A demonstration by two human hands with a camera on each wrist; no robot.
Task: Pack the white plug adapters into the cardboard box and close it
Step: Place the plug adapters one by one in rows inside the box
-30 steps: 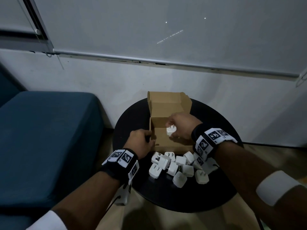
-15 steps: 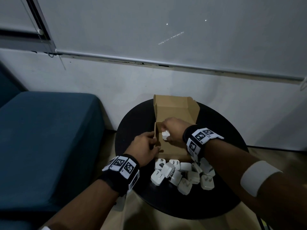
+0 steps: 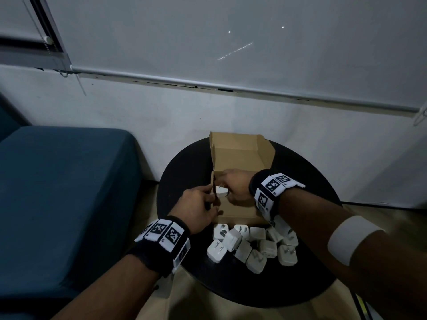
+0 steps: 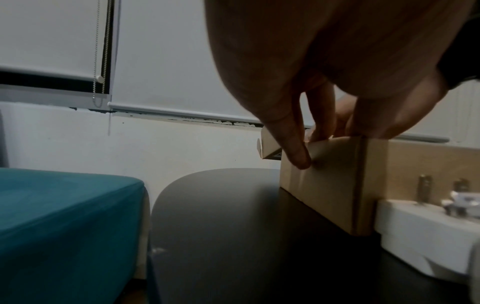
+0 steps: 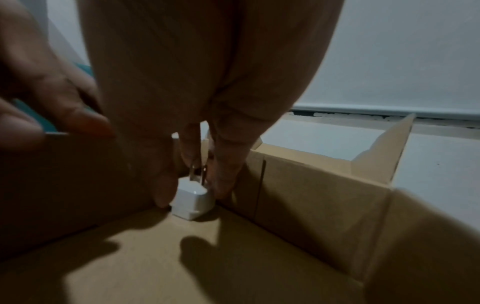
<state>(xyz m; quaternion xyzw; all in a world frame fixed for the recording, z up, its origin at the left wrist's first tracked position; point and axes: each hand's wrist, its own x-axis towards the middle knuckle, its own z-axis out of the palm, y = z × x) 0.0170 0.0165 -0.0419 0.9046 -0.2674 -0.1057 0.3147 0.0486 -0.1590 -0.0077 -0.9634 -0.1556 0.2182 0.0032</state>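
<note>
The white plug adapter (image 5: 192, 200) I'm holding stands prongs-up on the floor of the cardboard box (image 3: 240, 209), tucked into its far left corner. My right hand (image 3: 238, 187) reaches down into the box and pinches the adapter between thumb and fingers (image 5: 225, 174), the fingertips at its sides. My left hand (image 3: 197, 210) grips the box's left wall, thumb inside over the rim and fingers (image 4: 296, 152) pressed against the outside. The lid (image 3: 240, 153) stands open at the back, its side flaps upright. The rest of the white adapters (image 3: 251, 244) lie in a loose heap on the round black table (image 3: 300, 285), just in front of the box's near wall; one touches that wall at the corner. Left of the table sits a blue sofa (image 3: 57, 192). Behind, a white wall (image 3: 161, 116) with a lowered roller blind (image 3: 208, 38).
</note>
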